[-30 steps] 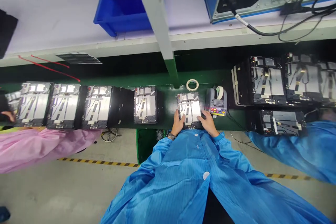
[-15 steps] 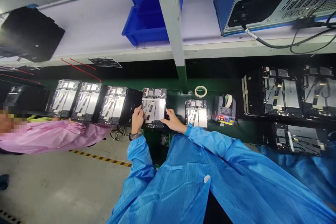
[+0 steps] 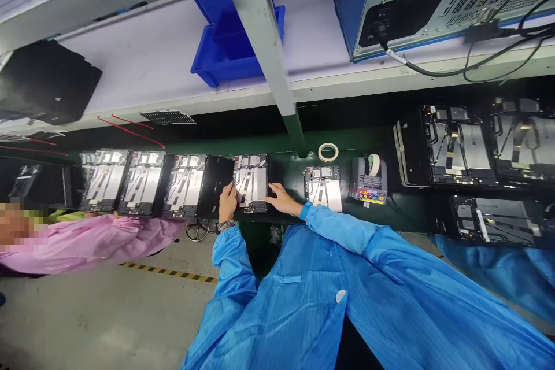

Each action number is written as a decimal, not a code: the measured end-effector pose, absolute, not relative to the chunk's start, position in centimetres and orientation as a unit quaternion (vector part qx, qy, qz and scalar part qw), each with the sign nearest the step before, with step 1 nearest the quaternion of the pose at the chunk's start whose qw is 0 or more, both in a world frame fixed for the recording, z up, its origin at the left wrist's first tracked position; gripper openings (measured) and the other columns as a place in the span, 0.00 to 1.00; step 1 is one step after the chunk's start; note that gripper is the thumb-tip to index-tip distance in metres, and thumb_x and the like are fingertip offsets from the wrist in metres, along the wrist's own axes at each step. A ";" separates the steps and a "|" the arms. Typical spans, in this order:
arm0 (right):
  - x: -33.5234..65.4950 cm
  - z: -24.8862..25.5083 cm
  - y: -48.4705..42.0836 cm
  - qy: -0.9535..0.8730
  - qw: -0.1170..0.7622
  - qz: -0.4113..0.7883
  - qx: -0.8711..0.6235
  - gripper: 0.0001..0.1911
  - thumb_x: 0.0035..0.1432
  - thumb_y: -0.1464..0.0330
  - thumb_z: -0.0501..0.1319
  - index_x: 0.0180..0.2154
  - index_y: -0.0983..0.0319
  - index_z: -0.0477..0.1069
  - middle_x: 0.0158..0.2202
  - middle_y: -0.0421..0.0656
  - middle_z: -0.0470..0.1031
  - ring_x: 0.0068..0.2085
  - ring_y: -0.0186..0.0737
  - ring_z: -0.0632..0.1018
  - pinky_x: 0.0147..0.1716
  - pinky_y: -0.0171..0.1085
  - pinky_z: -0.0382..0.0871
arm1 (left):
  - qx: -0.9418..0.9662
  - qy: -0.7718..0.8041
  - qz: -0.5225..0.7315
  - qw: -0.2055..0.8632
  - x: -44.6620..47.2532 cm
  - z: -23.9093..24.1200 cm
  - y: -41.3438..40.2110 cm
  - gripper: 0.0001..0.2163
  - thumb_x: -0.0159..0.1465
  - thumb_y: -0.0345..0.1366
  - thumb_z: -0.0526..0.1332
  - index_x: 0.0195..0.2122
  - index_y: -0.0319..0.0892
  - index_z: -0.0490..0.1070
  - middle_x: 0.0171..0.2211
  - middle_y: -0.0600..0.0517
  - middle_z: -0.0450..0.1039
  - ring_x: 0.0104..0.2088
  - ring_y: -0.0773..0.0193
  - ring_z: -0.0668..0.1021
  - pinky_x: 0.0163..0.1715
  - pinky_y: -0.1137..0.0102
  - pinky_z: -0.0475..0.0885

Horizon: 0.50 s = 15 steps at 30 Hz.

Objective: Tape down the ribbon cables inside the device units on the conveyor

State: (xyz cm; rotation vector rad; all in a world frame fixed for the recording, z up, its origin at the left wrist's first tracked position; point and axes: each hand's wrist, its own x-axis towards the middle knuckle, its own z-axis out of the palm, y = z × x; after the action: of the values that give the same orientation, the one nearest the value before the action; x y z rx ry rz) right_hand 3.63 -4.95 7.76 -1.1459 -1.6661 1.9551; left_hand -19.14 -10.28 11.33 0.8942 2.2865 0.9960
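My left hand (image 3: pixel 228 203) grips the lower left edge of an opened tablet (image 3: pixel 251 182) with bare silver innards and black flex cables. On the tablet's right side, my right hand (image 3: pixel 282 199) presses with its fingers against the edge. The tablet lies beside black trays (image 3: pixel 217 179), in line with the units to its left. A second opened tablet (image 3: pixel 324 188) lies to the right of my right hand, partly covered by my sleeve.
Stacked opened tablets (image 3: pixel 184 185) stand on the left, near a co-worker's pink sleeve (image 3: pixel 99 240). On the right are a tape dispenser (image 3: pixel 368 180), a tape roll (image 3: pixel 320 153) and more tablets (image 3: pixel 459 150). A post (image 3: pixel 260 29) and shelf edge (image 3: pixel 229 97) hang over the bench.
The tablet has shifted slightly left and down between my hands, closer to the black trays. Both hands have kept to its sides. The camera view has tilted a little.
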 end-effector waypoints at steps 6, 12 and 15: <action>16.5 8.5 -6.9 -0.504 0.204 0.776 -0.320 0.19 0.59 0.52 0.72 0.41 0.61 0.83 0.38 0.45 0.83 0.40 0.43 0.82 0.46 0.44 0.77 | 0.347 0.836 0.405 0.127 -18.8 12.1 -12.1 0.17 0.67 0.43 0.60 0.52 0.40 0.78 0.46 0.46 0.79 0.52 0.54 0.79 0.59 0.54 0.74; 32.3 3.4 -11.5 -0.130 0.398 0.575 -0.703 0.14 0.48 0.61 0.77 0.30 0.62 0.78 0.22 0.38 0.76 0.21 0.31 0.71 0.19 0.30 0.63 | 0.385 0.770 0.500 0.098 -10.7 12.8 -10.8 0.16 0.73 0.44 0.54 0.54 0.44 0.74 0.49 0.47 0.78 0.49 0.55 0.81 0.51 0.58 0.78; 34.2 0.4 -11.1 -0.021 0.448 0.520 -0.726 0.11 0.49 0.66 0.76 0.31 0.62 0.77 0.25 0.39 0.78 0.21 0.31 0.73 0.17 0.29 0.66 | 0.467 0.733 0.434 0.238 -4.0 9.9 -7.7 0.13 0.73 0.43 0.55 0.52 0.44 0.75 0.49 0.46 0.78 0.49 0.57 0.81 0.53 0.60 0.77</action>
State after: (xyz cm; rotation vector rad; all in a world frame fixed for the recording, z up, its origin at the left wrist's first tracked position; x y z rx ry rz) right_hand 34.16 -11.13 0.35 -1.7972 -0.0513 1.2877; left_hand -4.00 -7.67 9.93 1.2782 2.0077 1.1883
